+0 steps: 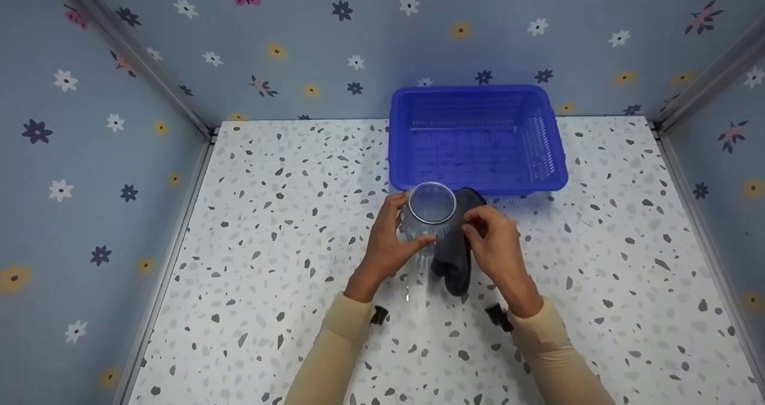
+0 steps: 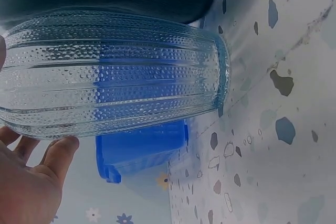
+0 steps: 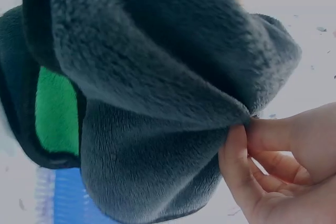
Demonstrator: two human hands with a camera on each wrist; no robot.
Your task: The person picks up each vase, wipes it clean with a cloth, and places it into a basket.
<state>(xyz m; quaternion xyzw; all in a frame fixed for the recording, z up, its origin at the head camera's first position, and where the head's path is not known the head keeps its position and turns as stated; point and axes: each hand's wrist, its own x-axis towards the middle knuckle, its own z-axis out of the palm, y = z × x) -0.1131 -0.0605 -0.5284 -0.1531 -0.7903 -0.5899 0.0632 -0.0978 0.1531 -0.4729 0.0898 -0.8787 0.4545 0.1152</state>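
A clear ribbed glass jar (image 1: 431, 205) stands upright in the head view, its round mouth facing up. My left hand (image 1: 391, 241) grips it from the left, thumb across the near side and fingers behind. The left wrist view shows the jar's dimpled wall (image 2: 121, 77) and my left fingertips (image 2: 60, 156) against it. Just right of the jar hangs a dark grey cloth (image 1: 457, 261). My right hand (image 1: 496, 244) pinches its edge between thumb and fingers. Up close in the right wrist view, the fuzzy cloth (image 3: 157, 87) falls in folds and shows a green patch (image 3: 56, 119).
Behind the hands, against the flower-patterned wall (image 1: 311, 28), sits a blue plastic basket (image 1: 478, 184) with perforated sides. The speckled white tabletop (image 1: 269, 309) spreads around the hands, with panels on both sides.
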